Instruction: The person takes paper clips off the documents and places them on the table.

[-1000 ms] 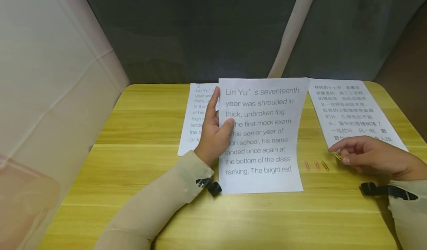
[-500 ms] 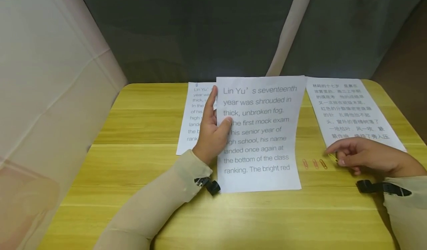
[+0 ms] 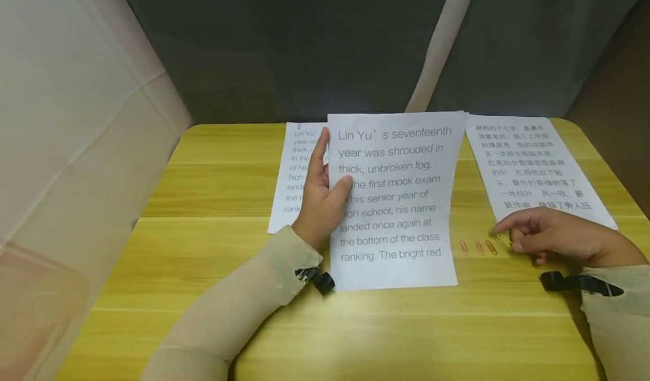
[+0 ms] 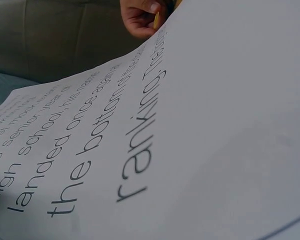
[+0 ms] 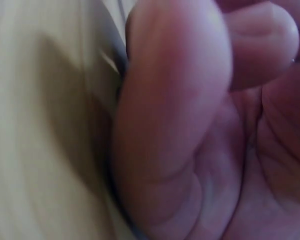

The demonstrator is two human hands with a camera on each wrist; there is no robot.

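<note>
The left hand (image 3: 321, 200) sits at the middle of the head view, gripping the left edge of the English sheet (image 3: 396, 200): the thumb lies curled on top over the print and the forefinger runs up along the edge. That sheet rises slightly off the yellow wooden counter (image 3: 213, 189), its top edge reaching toward the dark backdrop, and in the left wrist view its large print fills the frame (image 4: 140, 150). Behind the hand, partly covered by it, a second English sheet (image 3: 297, 172) lies flat on the counter. At the right of the frame the right hand (image 3: 558, 237) rests low on the counter with its fingers curled, pinching a yellow paper clip (image 3: 504, 239) between thumb and forefinger; the right wrist view shows only blurred palm and thumb. Just left of that clip, three orange paper clips (image 3: 478, 247) lie in a row on the counter, between the held sheet and the right hand. Above the right hand lies a Chinese sheet (image 3: 533, 166), angled toward the upper right corner.
</note>
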